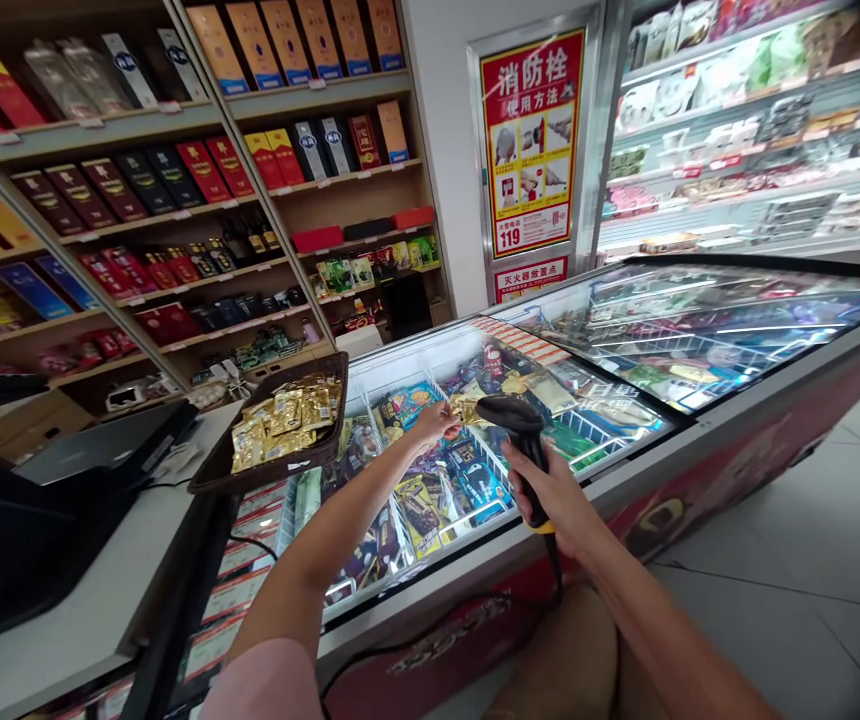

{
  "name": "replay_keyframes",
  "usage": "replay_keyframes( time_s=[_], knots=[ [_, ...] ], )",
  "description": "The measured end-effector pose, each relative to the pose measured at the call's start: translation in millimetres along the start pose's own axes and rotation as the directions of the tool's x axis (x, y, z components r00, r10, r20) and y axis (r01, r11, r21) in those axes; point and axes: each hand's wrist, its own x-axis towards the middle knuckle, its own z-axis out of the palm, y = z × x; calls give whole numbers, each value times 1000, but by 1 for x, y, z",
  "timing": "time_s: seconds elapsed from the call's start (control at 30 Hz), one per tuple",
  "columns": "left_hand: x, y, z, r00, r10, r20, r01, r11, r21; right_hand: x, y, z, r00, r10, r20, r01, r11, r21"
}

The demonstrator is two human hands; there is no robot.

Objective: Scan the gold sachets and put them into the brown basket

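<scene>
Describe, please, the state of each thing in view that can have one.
Scanner: held up by its handle.
Right hand: closed around the scanner handle.
Gold packet: held above the freezer goods.
Left hand: pinching the gold packet.
Basket: uncovered, heaped with shiny packets.
Freezer: stocked, far section under glass.
Wall shelves: stocked.
</scene>
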Motion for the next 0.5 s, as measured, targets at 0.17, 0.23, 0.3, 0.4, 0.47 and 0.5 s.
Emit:
replay_keyframes(
  time_s=[0.17, 0.23, 0.3, 0.4, 0.47, 0.5],
  knots=[
    [-37, -9, -34, 991, -78, -107, 61, 987, -151, -1, 1, 12, 1000, -4, 7, 4, 1000, 30],
    [-48, -12, -49, 986, -83, -146, 56, 982, -182, -1, 2, 18, 999, 6, 32, -7, 999, 35],
    [-60, -15, -60, 982, -75, -175, 38, 978, -203, -2, 5, 26, 998, 24, 62, -27, 999, 45],
    [-77, -19, -73, 976, -61, -210, 13, 975, -222, -6, 9, 36, 993, 49, 106, -53, 998, 43],
    [-87, -21, -79, 972, -60, -226, 7, 974, -227, -8, 11, 42, 988, 50, 147, -54, 998, 28],
    [-91, -22, -82, 971, -60, -233, 5, 974, -228, -10, 12, 45, 985, 48, 166, -52, 998, 20]
  ],
)
